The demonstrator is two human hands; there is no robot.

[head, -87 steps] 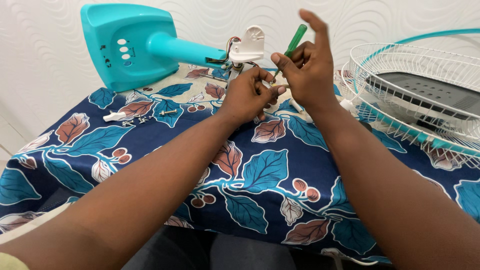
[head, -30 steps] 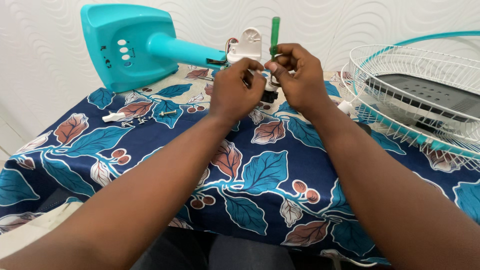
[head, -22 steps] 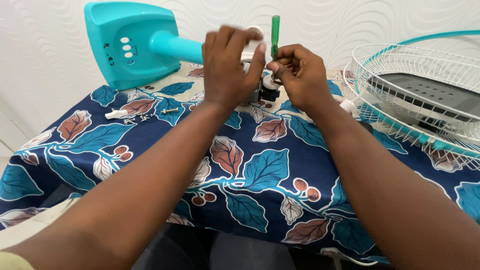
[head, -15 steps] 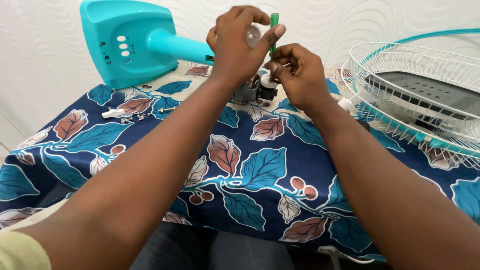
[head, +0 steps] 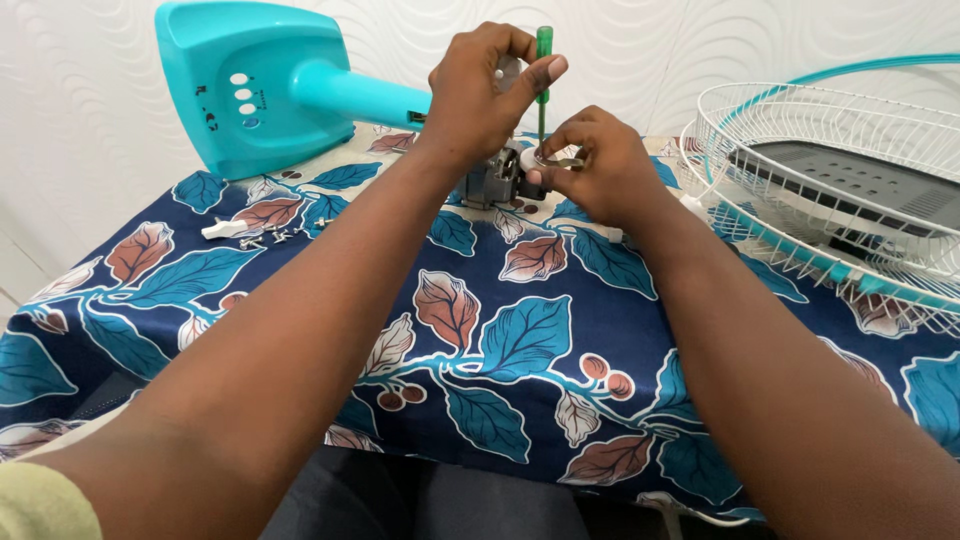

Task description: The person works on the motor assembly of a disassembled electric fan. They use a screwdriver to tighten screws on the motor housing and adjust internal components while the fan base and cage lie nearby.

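My left hand (head: 482,88) is raised above the table and pinches the top of a green-handled screwdriver (head: 543,48) that stands upright. Its shaft runs down into a small grey fan motor (head: 492,183) lying on the cloth. My right hand (head: 598,165) rests beside the motor and its fingers hold a small metal part against the screwdriver's tip. A turquoise fan stand (head: 258,83) lies on its side, its neck reaching toward the motor.
A white wire fan guard (head: 800,250) with a turquoise rim lies at the right, over a dark grey object. A small white part and loose screws (head: 235,232) lie at the left on the leaf-patterned cloth (head: 500,350). A white textured wall stands behind.
My left hand rose from the motor to the top of the screwdriver. The screwdriver went from tilted in my right hand to upright, and my right hand settled low at its tip.
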